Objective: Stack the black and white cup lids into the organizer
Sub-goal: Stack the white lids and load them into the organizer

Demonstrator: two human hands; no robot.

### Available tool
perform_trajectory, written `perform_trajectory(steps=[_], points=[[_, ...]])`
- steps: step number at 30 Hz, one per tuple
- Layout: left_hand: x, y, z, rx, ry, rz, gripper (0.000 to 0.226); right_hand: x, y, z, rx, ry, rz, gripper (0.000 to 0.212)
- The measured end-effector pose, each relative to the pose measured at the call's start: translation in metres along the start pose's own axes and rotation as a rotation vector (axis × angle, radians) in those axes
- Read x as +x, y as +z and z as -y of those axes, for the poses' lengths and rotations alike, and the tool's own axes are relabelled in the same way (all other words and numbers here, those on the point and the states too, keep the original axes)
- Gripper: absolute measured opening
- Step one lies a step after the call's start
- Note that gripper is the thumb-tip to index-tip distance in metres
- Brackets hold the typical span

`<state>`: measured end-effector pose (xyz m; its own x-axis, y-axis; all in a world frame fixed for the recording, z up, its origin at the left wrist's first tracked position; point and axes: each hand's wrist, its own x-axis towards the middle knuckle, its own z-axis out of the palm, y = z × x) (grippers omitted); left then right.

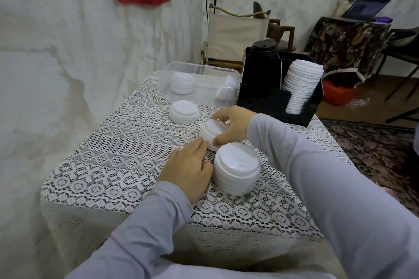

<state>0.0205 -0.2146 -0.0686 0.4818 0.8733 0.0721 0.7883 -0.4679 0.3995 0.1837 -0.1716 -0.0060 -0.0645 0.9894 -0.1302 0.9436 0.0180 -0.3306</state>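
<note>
Head view. Black organizer [272,106] sits at far right corner of the surface [127,165], which has a lace cloth over it. Its left compartment holds black lids [264,48], stacked up past the rim. Right compartment holds a tall column of white lids [302,84], leaning right, top above the rim.

Clear bin [201,95] is at far edge, just left of organizer. Inside: a short stack [182,82] of white lids at left end, plus edge-on lids [226,90] at right end. Loose stack [184,112] stands on the cloth just in front of bin.

Mid-surface, right grip [234,124] is clamped on a tilted stack [213,132] of white lids: thumb on near side, fingers over far side, low edge down at the cloth. Left grip [188,170] lies on the cloth w/ fingers relaxed, holding nothing, fingertips touching tilted stack's lower rim. Big stack [237,170] stands upright just right of left grip, thumb beside it.
</note>
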Motion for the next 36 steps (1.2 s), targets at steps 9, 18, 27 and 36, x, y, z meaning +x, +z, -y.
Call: perform_trajectory(steps=[9,18,27,36], points=[[0.000,-0.001,-0.002,0.095,-0.011,0.039,0.056,0.005,-0.001,-0.005,0.051,0.001,0.008,0.070],[0.001,0.000,-0.004,0.141,-0.008,0.043,0.053,0.000,-0.015,-0.015,0.199,-0.016,-0.028,0.064],[-0.010,-0.003,-0.004,-0.561,0.241,-0.510,0.044,-0.069,-0.050,-0.021,0.241,-0.237,-0.009,0.084],[-0.011,0.001,-0.023,-0.812,0.407,-0.182,0.066,-0.093,-0.021,-0.021,0.104,-0.254,0.118,0.092]])
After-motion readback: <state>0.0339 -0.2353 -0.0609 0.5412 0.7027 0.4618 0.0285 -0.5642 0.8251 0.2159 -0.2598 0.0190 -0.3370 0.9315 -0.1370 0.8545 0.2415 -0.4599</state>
